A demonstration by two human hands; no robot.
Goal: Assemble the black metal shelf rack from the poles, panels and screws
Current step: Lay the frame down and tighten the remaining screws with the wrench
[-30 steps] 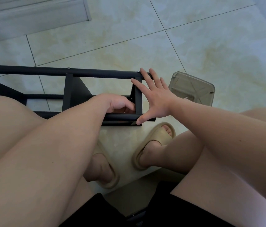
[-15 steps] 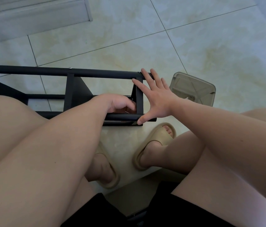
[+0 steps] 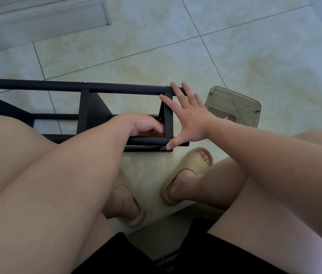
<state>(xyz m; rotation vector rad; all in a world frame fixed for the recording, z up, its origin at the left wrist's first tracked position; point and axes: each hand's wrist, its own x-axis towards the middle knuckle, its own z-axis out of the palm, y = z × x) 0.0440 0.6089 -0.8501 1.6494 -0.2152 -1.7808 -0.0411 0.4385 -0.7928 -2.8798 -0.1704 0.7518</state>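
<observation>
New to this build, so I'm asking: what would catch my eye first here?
The black metal shelf rack lying across the tiled floor, with the right hand spread flat against its end. The left hand reaches inside the frame; a translucent grey plastic box sits just beyond the right hand.

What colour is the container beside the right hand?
Translucent smoky grey-brown container, clearest in the head view.

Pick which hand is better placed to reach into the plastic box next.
Right. The right hand lies open against the end of the rack, beside the box. The left hand is curled inside the rack, behind that end.
</observation>
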